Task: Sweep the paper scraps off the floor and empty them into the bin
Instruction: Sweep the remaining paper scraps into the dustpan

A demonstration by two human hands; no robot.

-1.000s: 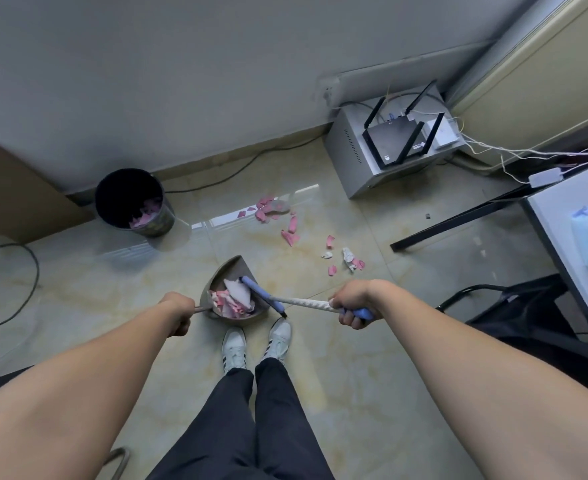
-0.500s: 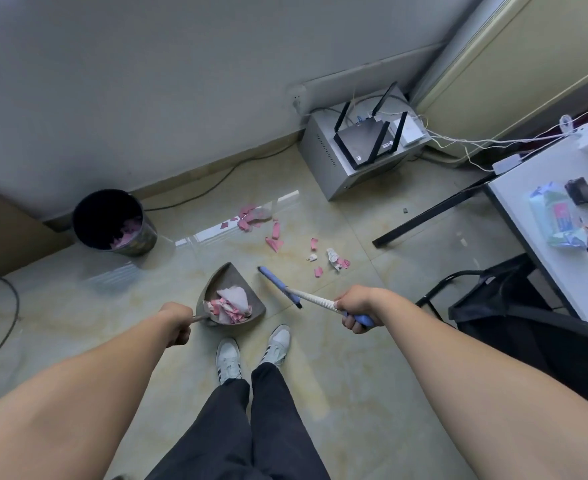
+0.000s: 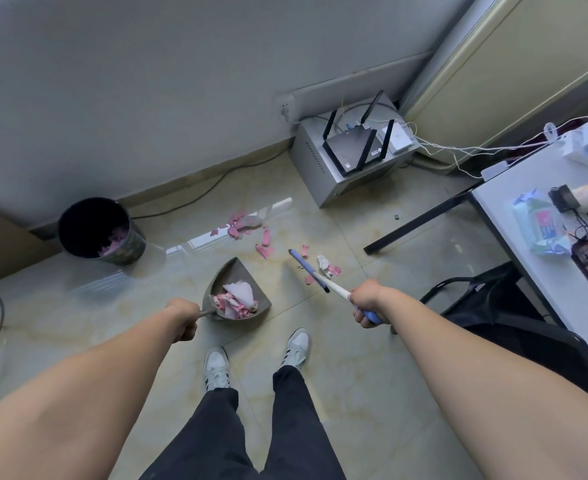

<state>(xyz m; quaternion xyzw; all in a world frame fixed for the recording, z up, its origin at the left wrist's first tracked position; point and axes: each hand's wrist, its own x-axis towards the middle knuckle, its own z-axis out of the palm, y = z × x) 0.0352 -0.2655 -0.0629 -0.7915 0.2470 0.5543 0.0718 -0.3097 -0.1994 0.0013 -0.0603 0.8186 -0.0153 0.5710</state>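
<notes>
The blue-headed white-handled brush, gripped by right-hand fingers, has swung off the grey scrap-filled dustpan, which left-hand fingers clench; pink paper scraps lie beyond.

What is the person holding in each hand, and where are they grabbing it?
The left hand grips the dustpan by its handle. The right hand grips the broom by its stick, near the blue end.

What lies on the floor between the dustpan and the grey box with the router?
Head view: loose pink paper scraps and the broom head lie between the dustpan and the grey box.
</notes>
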